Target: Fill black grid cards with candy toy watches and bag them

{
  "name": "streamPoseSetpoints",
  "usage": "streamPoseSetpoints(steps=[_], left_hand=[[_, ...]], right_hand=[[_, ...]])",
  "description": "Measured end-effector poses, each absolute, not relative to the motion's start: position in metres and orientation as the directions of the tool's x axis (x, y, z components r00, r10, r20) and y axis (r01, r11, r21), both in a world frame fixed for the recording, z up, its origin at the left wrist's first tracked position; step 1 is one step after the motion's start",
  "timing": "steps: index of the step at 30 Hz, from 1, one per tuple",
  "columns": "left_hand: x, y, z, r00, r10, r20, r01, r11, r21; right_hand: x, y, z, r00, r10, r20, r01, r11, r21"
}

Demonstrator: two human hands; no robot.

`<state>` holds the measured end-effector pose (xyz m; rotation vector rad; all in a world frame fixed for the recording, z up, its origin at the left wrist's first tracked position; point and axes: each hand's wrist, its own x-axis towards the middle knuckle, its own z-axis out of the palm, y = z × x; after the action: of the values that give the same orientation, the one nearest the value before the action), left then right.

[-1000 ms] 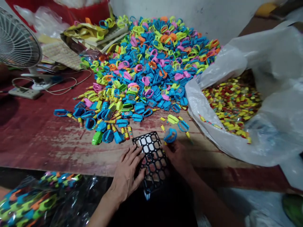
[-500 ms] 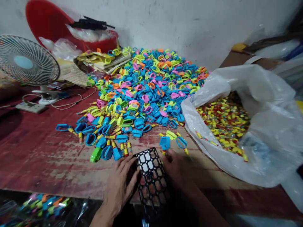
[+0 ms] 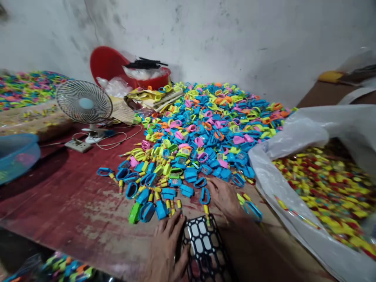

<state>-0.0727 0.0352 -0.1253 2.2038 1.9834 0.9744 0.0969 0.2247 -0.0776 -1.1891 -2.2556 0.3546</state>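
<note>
My left hand (image 3: 169, 244) lies along the left edge of a black lattice tray (image 3: 202, 250), its thumb bent over the near side and its fingers at the far corner. A few cells at the tray's far end show white. My right hand (image 3: 225, 197) is beyond the tray, fingers curled by a blue plastic toy watch (image 3: 205, 195). From the watch hangs a yellow stick piece (image 3: 206, 212), its tip overlapping the tray's far edge. A blue ring-shaped piece (image 3: 253, 211) lies right of this hand, partly hidden. Several loose blue and green pieces (image 3: 147, 211) sit left of the tray.
A large heap of coloured toy pieces (image 3: 211, 129) covers the back of the table. On the right, a white sack (image 3: 264, 168) holds yellow and red pieces. A fan (image 3: 85, 102), power strip (image 3: 78, 145) and blue basin (image 3: 17, 156) stand on the left.
My view has swung left, bringing the basin into sight. My right hand has moved forward from the tray's side toward the heap, and a blue toy watch now shows beside its fingers.
</note>
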Motion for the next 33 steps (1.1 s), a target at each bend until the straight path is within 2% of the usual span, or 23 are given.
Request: streamPoseSetpoints(steps=[7, 13, 17, 22, 26, 33], left_hand=[[-0.071, 0.036, -0.136, -0.002, 0.921, 0.390, 0.894, -0.173, 0.413], [-0.070, 0.037, -0.147, -0.045, 0.927, 0.373, 0.909, -0.117, 0.400], [-0.071, 0.040, -0.149, -0.031, 0.942, 0.334, 0.908, -0.114, 0.404], [-0.067, 0.040, -0.149, -0.100, 0.955, 0.281, 0.898, -0.035, 0.438], [-0.064, 0.043, -0.153, -0.106, 0.963, 0.247, 0.908, -0.008, 0.419], [-0.067, 0.047, -0.159, -0.073, 0.981, 0.182, 0.924, -0.002, 0.383]], right_hand=[[0.046, 0.294, -0.057, -0.538, 0.709, 0.456, 0.651, 0.693, -0.310], [-0.027, 0.348, -0.034, -0.612, 0.653, 0.446, 0.663, 0.731, -0.161], [-0.056, 0.342, -0.039, -0.689, 0.613, 0.386, 0.649, 0.759, -0.046], [-0.047, 0.322, -0.048, -0.631, 0.698, 0.339, 0.758, 0.647, 0.077], [-0.040, 0.319, -0.034, -0.595, 0.737, 0.320, 0.800, 0.581, 0.150], [-0.103, 0.335, -0.007, -0.702, 0.611, 0.366, 0.706, 0.664, 0.247]])
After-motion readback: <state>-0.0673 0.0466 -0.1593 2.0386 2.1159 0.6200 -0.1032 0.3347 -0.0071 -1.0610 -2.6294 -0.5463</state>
